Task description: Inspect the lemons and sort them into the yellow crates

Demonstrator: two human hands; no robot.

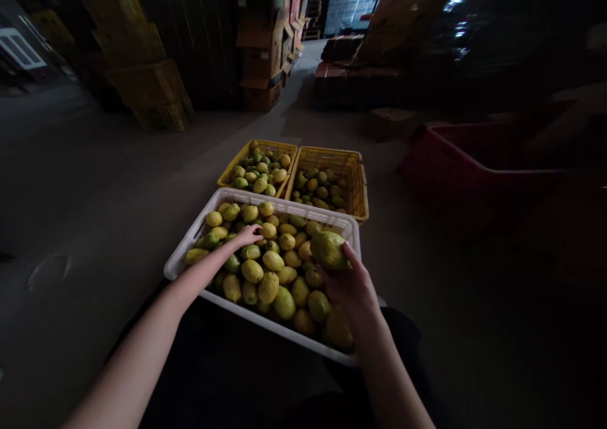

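A white plastic crate (284,331) sits in front of me, filled with yellow and green lemons (273,261). My right hand (348,283) is closed around a large yellow-green lemon (329,250), raised above the crate's right side. Over the left middle of the same crate reaches my left hand (248,234), its fingers apart at the edge of a yellow lemon (268,230). Whether those fingertips press on that fruit is hard to see.
Behind the white crate stand two yellow crates, the left (222,177) fuller of lemons than the right (359,189). A red bin (474,163) is at the right. Stacked cartons (258,69) and yellow boxes (142,81) line the back of the dim floor.
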